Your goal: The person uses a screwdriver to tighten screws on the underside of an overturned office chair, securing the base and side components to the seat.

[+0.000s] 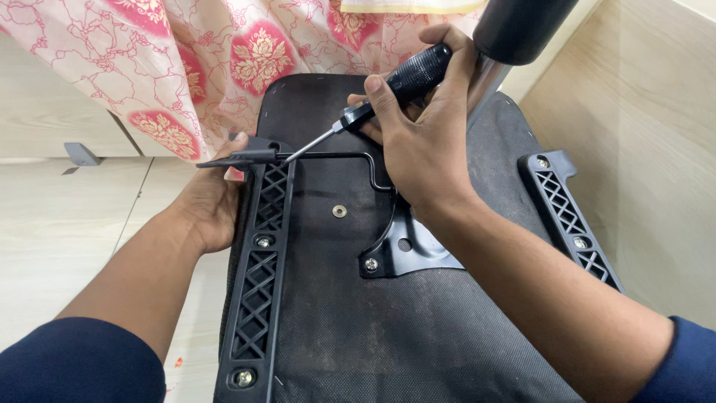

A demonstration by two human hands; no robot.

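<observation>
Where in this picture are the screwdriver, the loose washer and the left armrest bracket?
screwdriver (418, 73): head view, on its black ribbed handle.
washer (339, 211): head view, on its ring.
left armrest bracket (262, 283): head view, on its lattice middle.

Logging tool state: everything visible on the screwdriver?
The screwdriver has a black ribbed handle, apparently plastic or rubber, and a slim bright metal shaft. It lies slanted, handle up-right, tip down-left at the top of the left plastic bracket. The right hand wraps the handle; the tip's type is hidden.

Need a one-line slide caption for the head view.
Right hand drives a screwdriver into an upturned chair seat's left bracket; left hand steadies it.
</observation>
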